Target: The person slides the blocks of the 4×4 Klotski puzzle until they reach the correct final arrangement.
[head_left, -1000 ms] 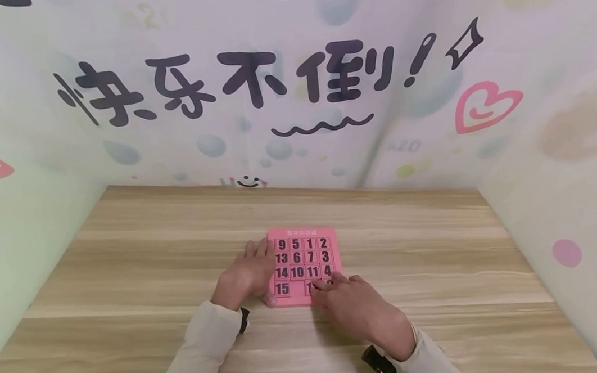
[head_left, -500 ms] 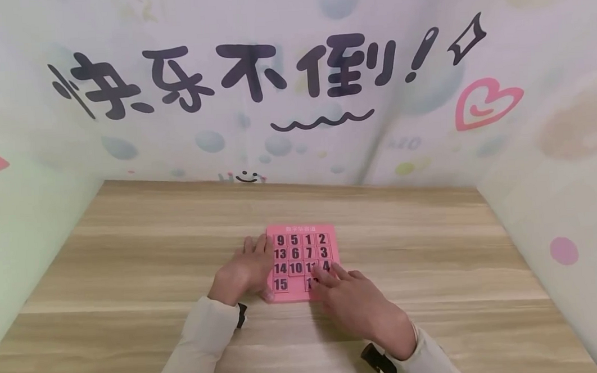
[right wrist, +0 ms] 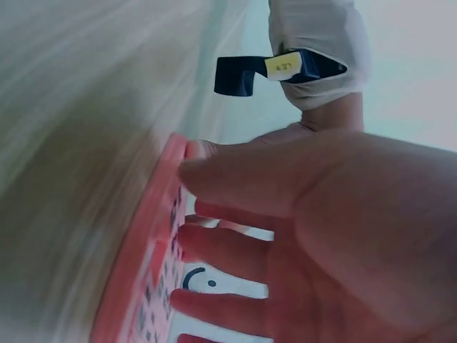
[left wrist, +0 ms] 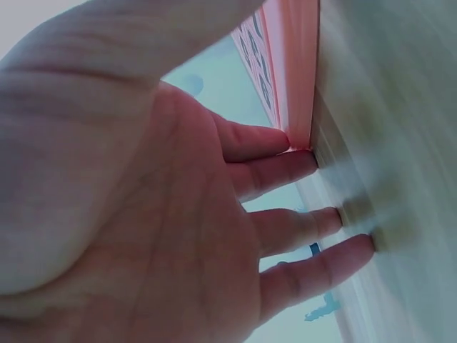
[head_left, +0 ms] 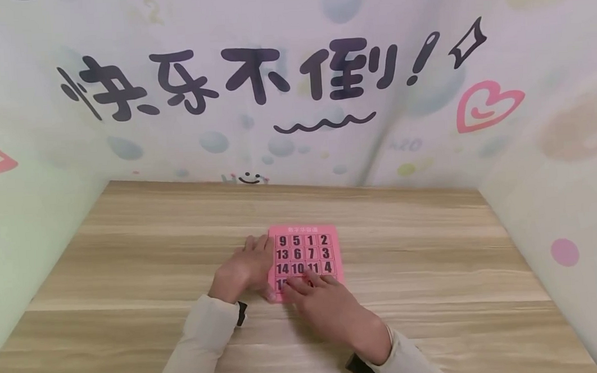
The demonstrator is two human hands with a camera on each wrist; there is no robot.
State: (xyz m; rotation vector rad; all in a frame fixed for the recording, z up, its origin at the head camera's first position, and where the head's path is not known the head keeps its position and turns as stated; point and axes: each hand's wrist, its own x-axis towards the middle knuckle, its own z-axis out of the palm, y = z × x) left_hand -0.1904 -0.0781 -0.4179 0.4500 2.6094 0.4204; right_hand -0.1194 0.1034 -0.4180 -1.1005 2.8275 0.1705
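A pink sliding number puzzle (head_left: 303, 229) lies flat on the wooden table, its numbered tiles facing up. My left hand (head_left: 243, 271) rests along the puzzle's left side, thumb by the near corner. In the left wrist view its fingers (left wrist: 300, 280) are extended, the tips on the table, one or two touching the pink edge. Over the bottom row lies my right hand (head_left: 327, 309), its fingertips on the tiles near 15 and below 10 and 11. Its fingers hide most of that row, so I cannot tell how those tiles stand. In the right wrist view the fingers (right wrist: 221, 250) are nearly straight.
The wooden table (head_left: 433, 247) reaches back to a printed cloth wall (head_left: 256, 143) with dark lettering and a pink heart. Pale walls rise at both sides. A black strap (head_left: 361, 369) sits at the right wrist, another strap (head_left: 241, 313) at the left.
My right hand has slid left along the bottom row, from the right-hand tiles toward 15, covering the gap that showed beside it. My left hand has stayed at the puzzle's left side.
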